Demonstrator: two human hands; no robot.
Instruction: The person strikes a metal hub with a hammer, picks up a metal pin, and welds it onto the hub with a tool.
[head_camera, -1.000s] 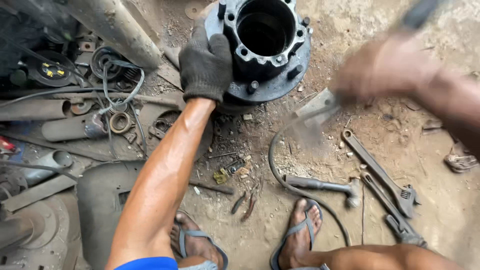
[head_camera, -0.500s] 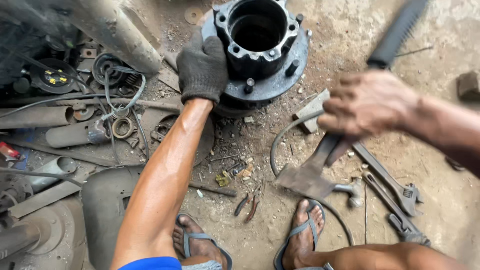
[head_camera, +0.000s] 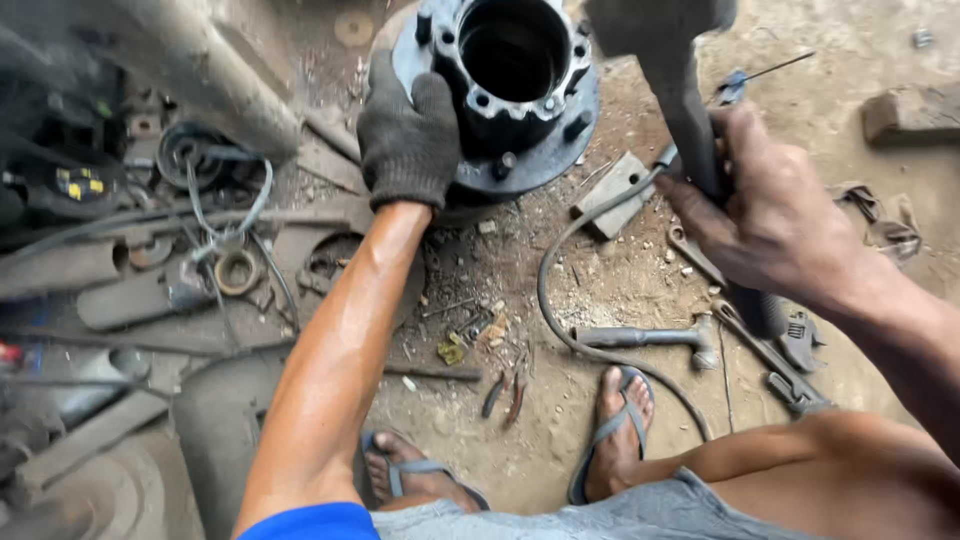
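Dirt floor (head_camera: 600, 290) carries everything we see: a dark round steel wheel hub with a hollow centre and studded flange (head_camera: 510, 90) sits at the top of the view. Our left hand (head_camera: 407, 135), in a dark knitted glove, lies spread flat against the hub's near-left flange, gripping nothing. Our bare right hand (head_camera: 770, 215) is curled tight round the dark handle of a heavy hammer (head_camera: 675, 90), whose broad head is raised just right of the hub. We judge the gloved fingers close enough to the hammer's path that a glancing blow could catch them, or skid the hub towards our sandalled feet (head_camera: 615, 430). A smaller grey hammer (head_camera: 650, 338), a curved black hose (head_camera: 560, 300) and wrenches (head_camera: 790, 360) lie near, easy to trip over.
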